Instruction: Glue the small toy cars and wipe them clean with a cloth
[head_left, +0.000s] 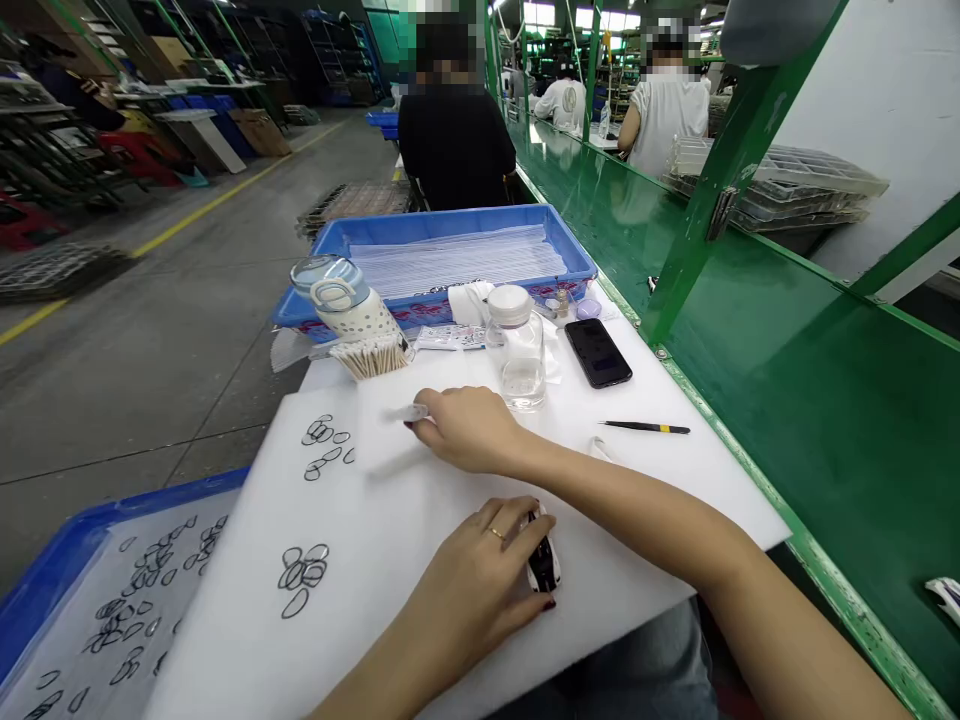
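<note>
no writing is showing clearly enough to read; the strip of printed labels (pixel 450 338) by the clear bottle (pixel 519 350) is too small to make out. the right hand (pixel 469 428) is reaching across the white foam sheet (pixel 420 500), fingers pressed together and pinching a cotton swab (pixel 409 412) at their tips. the left hand (pixel 480 580) is curling around a small black and white part (pixel 543 562), which is lying under its fingertips on the sheet, just below the right wrist.
</note>
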